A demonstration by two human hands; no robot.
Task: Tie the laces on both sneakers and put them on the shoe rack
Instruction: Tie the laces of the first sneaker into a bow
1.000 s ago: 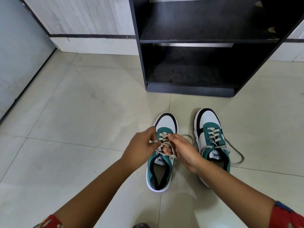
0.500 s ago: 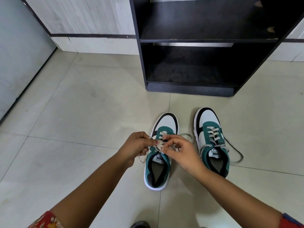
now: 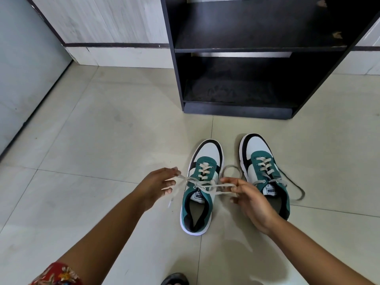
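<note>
The left sneaker (image 3: 200,188) stood on the tiled floor (image 3: 102,140), toe toward twelve o'clock, its laces (image 3: 205,184) drawn out sideways in a knot. At nine o'clock of it the left hand (image 3: 158,185) pinched one lace strand between its fingertips; at three o'clock the right hand (image 3: 249,199) gripped the other loop. Just beside, the right sneaker (image 3: 265,171) sat with loose laces. The black shoe rack (image 3: 236,111) stood at twelve o'clock.

The floor tiles (image 3: 102,140) looked smooth and shiny; the dark wood shoe rack (image 3: 257,23) looked dull and scuffed.
</note>
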